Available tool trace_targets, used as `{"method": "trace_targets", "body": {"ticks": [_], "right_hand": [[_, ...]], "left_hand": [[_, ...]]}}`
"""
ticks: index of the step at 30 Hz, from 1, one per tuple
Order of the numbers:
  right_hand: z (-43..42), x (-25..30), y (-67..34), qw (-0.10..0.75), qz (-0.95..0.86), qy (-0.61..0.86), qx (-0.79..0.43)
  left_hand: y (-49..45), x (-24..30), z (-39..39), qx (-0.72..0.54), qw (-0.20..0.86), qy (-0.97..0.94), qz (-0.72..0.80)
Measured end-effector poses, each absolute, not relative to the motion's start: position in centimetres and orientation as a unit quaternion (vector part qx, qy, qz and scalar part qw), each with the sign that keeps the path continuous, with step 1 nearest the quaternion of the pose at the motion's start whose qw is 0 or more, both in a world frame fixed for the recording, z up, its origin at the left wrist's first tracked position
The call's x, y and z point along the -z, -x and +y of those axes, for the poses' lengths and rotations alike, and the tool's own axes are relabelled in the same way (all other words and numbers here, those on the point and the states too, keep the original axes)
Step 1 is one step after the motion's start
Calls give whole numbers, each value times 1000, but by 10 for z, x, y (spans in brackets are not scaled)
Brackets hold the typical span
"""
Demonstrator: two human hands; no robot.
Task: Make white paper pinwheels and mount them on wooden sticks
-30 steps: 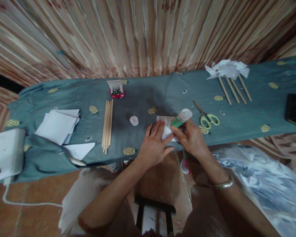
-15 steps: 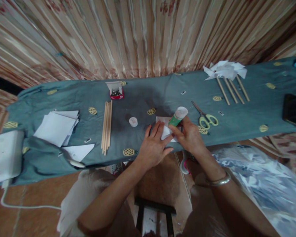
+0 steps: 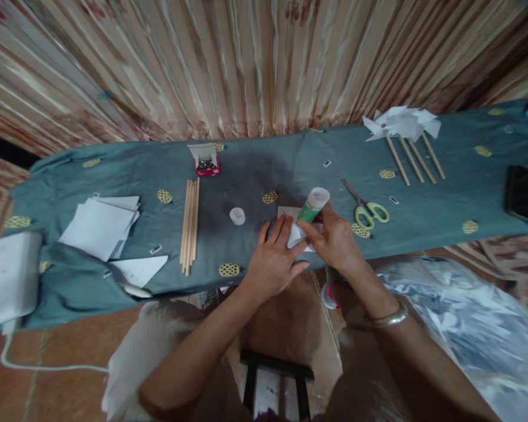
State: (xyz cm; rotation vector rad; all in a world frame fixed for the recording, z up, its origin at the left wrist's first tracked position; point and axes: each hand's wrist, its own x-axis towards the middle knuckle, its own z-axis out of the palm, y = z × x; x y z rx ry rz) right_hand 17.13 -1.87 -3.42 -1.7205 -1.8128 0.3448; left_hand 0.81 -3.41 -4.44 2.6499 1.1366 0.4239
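My right hand [image 3: 334, 237] is wrapped round a green and white glue stick [image 3: 313, 205], held tilted with its lower end down at a piece of white paper [image 3: 294, 235]. The contact point is hidden by my fingers. My left hand [image 3: 275, 258] lies on the same paper with its fingers stretched out, pressing it to the cloth near the front edge. A round white cap [image 3: 237, 216] lies to the left of my hands. To the right of the glue stick are scissors [image 3: 365, 209] with light green handles, lying partly open.
Wooden sticks [image 3: 189, 228] lie left of the cap, below an open red box [image 3: 207, 167] of small metal pieces. White paper sheets [image 3: 99, 225] and a white device [image 3: 11, 278] are farther left. Paper pinwheels [image 3: 402, 124] lie back right; a dark phone [image 3: 525, 193] sits at the right.
The glue stick and my right hand have shifted slightly to the left and up over the paper. My left hand stays in place on the paper.
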Motion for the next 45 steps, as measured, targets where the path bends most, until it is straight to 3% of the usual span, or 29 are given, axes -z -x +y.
{"method": "trace_targets", "body": {"ticks": [45], "right_hand": [[-30, 29, -175, 286, -734, 602, -125]], "left_hand": [[-7, 45, -34, -138, 112, -905, 387]]}}
